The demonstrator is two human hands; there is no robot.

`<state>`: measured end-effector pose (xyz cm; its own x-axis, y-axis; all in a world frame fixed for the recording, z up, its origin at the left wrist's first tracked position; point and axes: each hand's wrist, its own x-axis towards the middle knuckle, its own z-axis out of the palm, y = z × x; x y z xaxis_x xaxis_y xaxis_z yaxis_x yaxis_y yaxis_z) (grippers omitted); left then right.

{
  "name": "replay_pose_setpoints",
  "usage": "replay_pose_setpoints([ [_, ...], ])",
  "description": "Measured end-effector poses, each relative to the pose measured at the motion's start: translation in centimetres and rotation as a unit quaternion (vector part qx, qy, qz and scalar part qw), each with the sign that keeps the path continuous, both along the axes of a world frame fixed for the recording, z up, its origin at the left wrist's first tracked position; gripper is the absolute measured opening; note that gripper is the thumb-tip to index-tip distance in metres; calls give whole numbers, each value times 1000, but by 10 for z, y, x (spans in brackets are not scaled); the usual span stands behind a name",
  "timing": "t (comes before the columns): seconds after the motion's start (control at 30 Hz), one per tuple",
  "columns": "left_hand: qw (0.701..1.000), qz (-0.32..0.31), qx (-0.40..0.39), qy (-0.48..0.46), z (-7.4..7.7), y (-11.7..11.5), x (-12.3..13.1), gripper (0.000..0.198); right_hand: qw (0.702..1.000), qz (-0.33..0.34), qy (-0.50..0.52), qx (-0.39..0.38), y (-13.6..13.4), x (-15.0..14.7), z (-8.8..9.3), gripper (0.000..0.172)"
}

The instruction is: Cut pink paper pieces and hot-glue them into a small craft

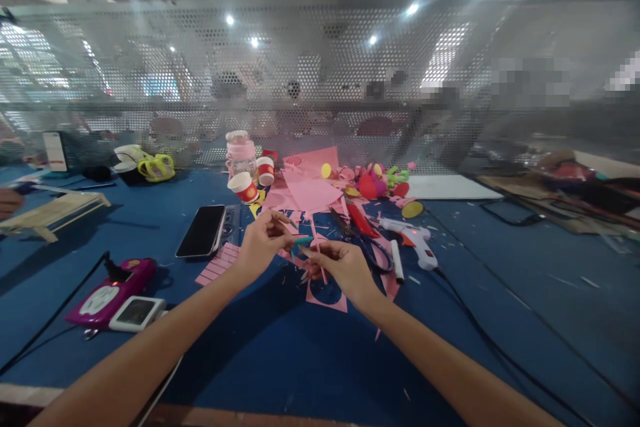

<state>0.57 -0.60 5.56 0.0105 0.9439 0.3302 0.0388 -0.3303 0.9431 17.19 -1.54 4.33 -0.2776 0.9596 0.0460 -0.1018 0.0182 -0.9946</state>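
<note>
1. Fingers (280, 241) of the left hand (261, 235) are curled nearly closed and appear to pinch a small teal piece (303, 240), its free end pointing right, probably so that end is easy to get at.
2. The right hand (347, 265) has its fingers bent in close, seemingly around a pink strip (321, 257) that stands steeply, passing just beside the teal piece. Blur hides the exact contact, so I cannot tell whether the two pieces touch.
3. Both pieces are above the middle of the table (240, 363), between the hands, which likely lets each hand steady its own piece while the other adjusts.
4. A pink sheet with a round hole (340, 304) lies on the near side of the hands; more pink paper (313, 192) is heaped on the far side, presumably for easy reach.
5. To the right, a glue gun (423, 247) lies with its cord trailing near and right, probably leaving the space between the forearms unobstructed. A red-handled tool (362, 221) rests closer to the right hand.
6. On the left, a phone (201, 231) lies flat, apart from the paper heap.
</note>
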Motion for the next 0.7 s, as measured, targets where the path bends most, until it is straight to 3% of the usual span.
replay_pose_setpoints([
  [0.33, 999, 33, 19, -30, 2, -5, 3, 27, 998, 53, -18, -8, -7, -5, 8, 23],
  [0.7, 998, 29, 23, -54, 2, -4, 5, 29, 998, 32, 14, -47, -5, -4, 7, 29],
])
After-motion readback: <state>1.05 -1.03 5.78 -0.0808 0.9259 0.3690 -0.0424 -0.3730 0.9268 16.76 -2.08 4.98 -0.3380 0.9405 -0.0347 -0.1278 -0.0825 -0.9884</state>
